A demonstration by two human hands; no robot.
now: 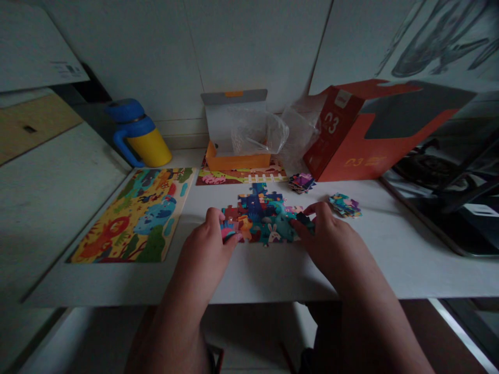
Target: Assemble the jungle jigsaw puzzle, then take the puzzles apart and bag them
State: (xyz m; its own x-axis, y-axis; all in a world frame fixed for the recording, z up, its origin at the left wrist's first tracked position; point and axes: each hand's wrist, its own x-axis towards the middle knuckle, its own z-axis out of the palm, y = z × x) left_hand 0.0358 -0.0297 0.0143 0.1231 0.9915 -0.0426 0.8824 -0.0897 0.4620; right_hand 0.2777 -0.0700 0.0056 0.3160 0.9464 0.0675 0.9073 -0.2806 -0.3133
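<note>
At the back of the white worktop we see a blue-and-yellow jug on the left, with a yellow animal picture lying flat in front of it. Toward the middle we find a small orange box with its grey lid raised, resting on another colourful picture, and crumpled clear plastic spilling toward a large red-orange box. Farther right we make out a dark tray, and above it a grey drawing.

Dim light is covering the desk; soft shadows are darkening its front edge; lens distortion is stretching the periphery.
</note>
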